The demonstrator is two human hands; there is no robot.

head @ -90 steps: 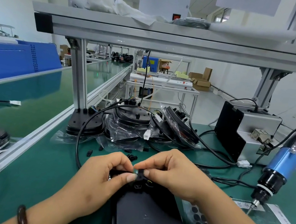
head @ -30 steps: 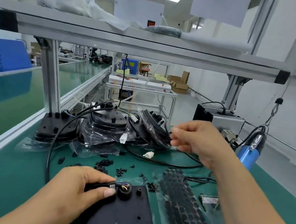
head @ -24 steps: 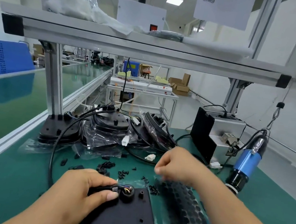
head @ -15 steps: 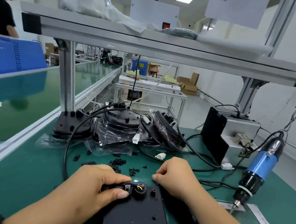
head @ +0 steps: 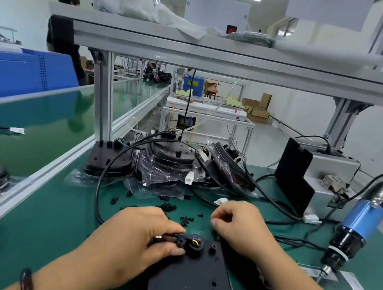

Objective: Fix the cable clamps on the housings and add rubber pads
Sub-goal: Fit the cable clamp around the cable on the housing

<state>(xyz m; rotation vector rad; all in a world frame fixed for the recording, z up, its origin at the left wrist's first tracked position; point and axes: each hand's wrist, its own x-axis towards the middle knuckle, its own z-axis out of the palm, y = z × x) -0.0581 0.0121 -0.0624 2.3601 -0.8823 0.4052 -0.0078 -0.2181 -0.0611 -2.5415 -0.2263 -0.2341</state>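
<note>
A flat black housing (head: 191, 288) lies on the green mat right in front of me. My left hand (head: 139, 237) grips the black cable and the small cable clamp (head: 179, 240) at the housing's top edge, beside a round grommet (head: 195, 247) with coloured wires in it. My right hand (head: 240, 226) hovers just beyond the housing, next to several loose black screws (head: 187, 218). Its thumb and fingertips are curled together, and I see nothing between them. My right arm hides the rubber pad sheet.
A blue electric screwdriver (head: 360, 223) hangs at the right over the mat. Bagged housings (head: 166, 163) with cables are stacked behind the screws. Spare clamps (head: 113, 200) lie on the left, and a grey and black box (head: 315, 175) stands at the back right. A person (head: 64, 30) stands far left.
My right hand came down from the bagged housings to the screws and now sits curled beside them. My left hand went from fitting the clamp to holding cable and clamp on the housing.
</note>
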